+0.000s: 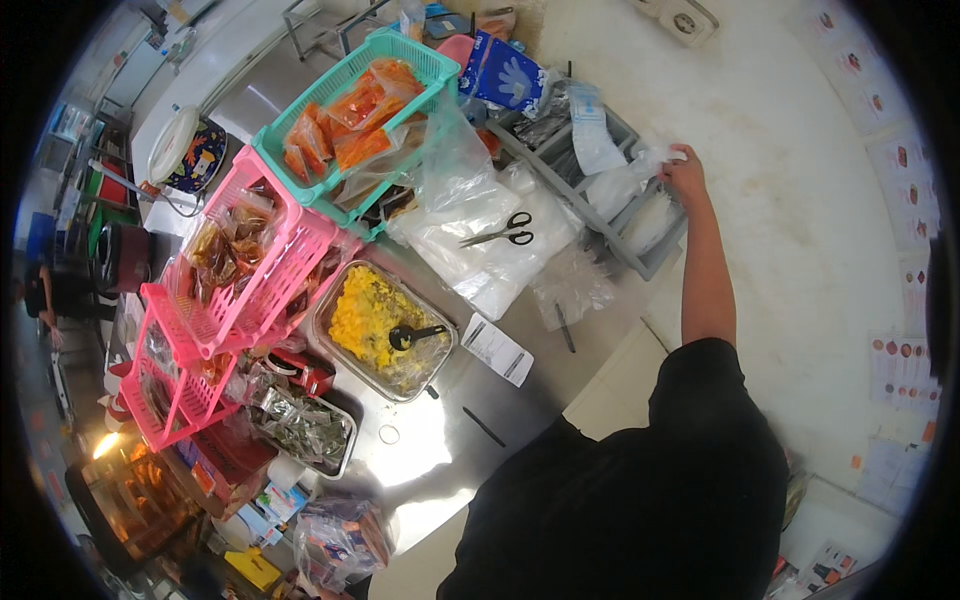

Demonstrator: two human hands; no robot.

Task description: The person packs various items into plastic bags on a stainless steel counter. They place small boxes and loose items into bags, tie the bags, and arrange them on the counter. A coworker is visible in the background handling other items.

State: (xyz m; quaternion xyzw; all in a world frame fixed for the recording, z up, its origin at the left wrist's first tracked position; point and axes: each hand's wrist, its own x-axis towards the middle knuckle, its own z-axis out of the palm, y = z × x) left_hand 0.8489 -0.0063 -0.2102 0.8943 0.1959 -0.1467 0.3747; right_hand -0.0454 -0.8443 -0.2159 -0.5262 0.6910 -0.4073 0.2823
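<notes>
My right hand (684, 174) reaches out at the upper right, its fingers pinching a clear plastic bag (651, 161). It is at the end of a grey divided organizer (611, 234), whose compartments hold more clear plastic bags (646, 223). My left hand is out of view. Black-handled scissors (517, 229) lie on a stack of clear plastic bags (480, 262) beside the organizer. Closer to me, a metal tray (379, 390) holds a yellow, crumbly food (367, 307) with a black scoop (405, 337) resting in it. A printed paper slip (498, 349) lies by the tray.
A teal basket (281, 146) and pink baskets (225, 319) hold bagged food. Another tray (349, 442) has small dark-green packets. A black pen-like stick (484, 427) lies on the steel table (525, 409). A blue glove packet (504, 75) leans behind the organizer. Another person (64, 292) stands far left.
</notes>
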